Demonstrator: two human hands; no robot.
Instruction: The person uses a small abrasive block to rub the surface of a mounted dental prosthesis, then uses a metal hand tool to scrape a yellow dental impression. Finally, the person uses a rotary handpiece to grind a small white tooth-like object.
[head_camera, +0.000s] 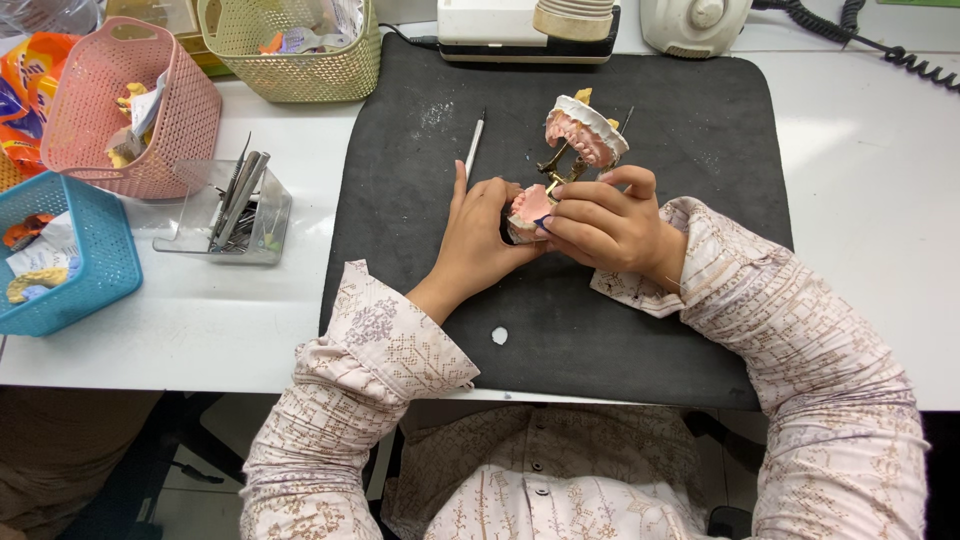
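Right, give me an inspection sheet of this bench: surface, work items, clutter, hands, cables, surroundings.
Surface: white table with a dark mat; a small white fleck lies on the mat.
Job's things: hinged dental model, open, its upper half tilted back, its lower half between both hands.
Clutter: slim white tool on the mat; clear holder of metal instruments; pink basket, blue basket, green basket.
Hands: left hand steadies the lower half; right hand pinches it.
Cables: coiled black cord at top right.
Surroundings: two white devices at the far edge.
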